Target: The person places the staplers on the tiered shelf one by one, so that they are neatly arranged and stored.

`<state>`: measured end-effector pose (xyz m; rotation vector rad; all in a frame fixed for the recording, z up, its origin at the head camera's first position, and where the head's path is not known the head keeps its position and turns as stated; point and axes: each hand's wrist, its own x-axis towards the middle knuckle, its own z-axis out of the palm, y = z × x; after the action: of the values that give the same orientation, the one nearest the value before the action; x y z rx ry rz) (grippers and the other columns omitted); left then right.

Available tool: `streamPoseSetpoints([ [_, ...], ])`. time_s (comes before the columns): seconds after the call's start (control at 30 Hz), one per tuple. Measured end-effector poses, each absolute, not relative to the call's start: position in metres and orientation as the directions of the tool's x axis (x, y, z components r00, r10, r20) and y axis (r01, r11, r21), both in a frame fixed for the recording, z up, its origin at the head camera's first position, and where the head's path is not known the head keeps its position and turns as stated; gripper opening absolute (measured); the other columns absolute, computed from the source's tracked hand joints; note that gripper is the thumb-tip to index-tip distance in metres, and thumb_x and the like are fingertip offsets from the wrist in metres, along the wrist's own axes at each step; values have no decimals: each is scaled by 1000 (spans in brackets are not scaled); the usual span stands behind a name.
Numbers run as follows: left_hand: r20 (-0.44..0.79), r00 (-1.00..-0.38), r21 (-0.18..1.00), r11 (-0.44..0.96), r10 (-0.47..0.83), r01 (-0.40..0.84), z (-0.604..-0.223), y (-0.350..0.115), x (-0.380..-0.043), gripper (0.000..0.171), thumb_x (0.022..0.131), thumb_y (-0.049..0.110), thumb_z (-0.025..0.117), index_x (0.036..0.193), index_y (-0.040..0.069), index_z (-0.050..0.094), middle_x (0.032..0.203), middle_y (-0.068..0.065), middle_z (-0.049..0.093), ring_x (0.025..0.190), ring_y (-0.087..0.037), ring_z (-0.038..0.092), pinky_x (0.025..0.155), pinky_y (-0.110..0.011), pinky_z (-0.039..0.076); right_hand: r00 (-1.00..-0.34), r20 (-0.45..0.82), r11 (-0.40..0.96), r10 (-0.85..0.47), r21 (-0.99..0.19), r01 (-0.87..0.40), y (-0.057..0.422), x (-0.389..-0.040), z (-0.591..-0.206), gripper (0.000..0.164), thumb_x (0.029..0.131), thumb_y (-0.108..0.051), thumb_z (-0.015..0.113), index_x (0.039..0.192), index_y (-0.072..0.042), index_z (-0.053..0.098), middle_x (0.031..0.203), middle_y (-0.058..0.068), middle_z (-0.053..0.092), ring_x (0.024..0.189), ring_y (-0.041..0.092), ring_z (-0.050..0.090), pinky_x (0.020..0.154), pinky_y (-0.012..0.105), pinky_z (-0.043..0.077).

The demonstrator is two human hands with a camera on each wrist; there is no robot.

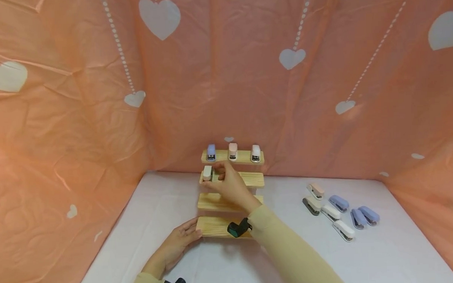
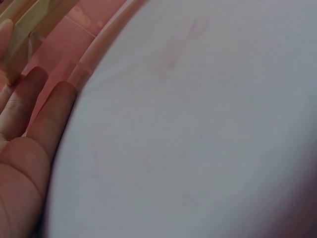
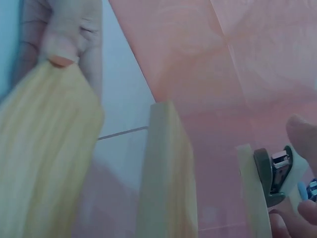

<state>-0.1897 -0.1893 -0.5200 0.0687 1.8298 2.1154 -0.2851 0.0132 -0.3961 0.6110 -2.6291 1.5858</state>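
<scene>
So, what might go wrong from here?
The pale stapler in the right hand is at the left end of a narrow shelf; it might slip off if released too near the edge.
That hand is close to the blue stapler on the top shelf, so it could perhaps nudge it.
The left hand holds the bottom shelf; a push there might shift things.

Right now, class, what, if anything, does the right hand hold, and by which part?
The right hand seems to hold the cream stapler around its upper part; exact contact unclear.
</scene>
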Motion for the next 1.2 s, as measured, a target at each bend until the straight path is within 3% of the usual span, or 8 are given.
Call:
streamPoseSetpoints([
  [0.17, -172, -941, 969, -120, 291, -215, -520, -190, -189, 76, 93, 20, 66, 149, -8, 23, 148, -30, 33, 132, -32, 42, 105, -34, 43, -905, 246, 382, -348, -844, -376, 30, -272, -399, 68, 77, -49, 79, 131, -22, 48, 128, -1, 57, 106, 20, 58, 87, 35, 53],
  [0.5, -171, -942, 970, -119, 288, -212, -522, -193, -190, 78, 92, 22, 67, 148, -9, 22, 146, -31, 34, 132, -33, 42, 103, -32, 44, -870, 328, 439, -367, -764, -473, 100, -242, -410, 61, 76, -42, 82, 127, -17, 57, 115, 0, 63, 91, 19, 56, 76, 34, 51],
  [0.77, -195, -935, 963, -123, 295, -240, -523, -193, -192, 79, 91, 22, 69, 149, -7, 23, 147, -29, 35, 131, -32, 44, 102, -32, 44, -869, 402, 518, -289, -697, -496, 173, -236, -433, 58, 76, -37, 83, 126, -20, 57, 113, -10, 62, 95, 19, 58, 75, 30, 47],
  [1.2, -178, -936, 964, -136, 303, -227, -522, -191, -191, 79, 92, 21, 68, 148, -9, 21, 146, -30, 35, 131, -32, 44, 104, -35, 43, -933, 318, 641, -168, -684, -348, 241, -240, -452, 61, 79, -36, 81, 129, -11, 55, 120, 8, 62, 104, 28, 55, 82, 45, 46],
])
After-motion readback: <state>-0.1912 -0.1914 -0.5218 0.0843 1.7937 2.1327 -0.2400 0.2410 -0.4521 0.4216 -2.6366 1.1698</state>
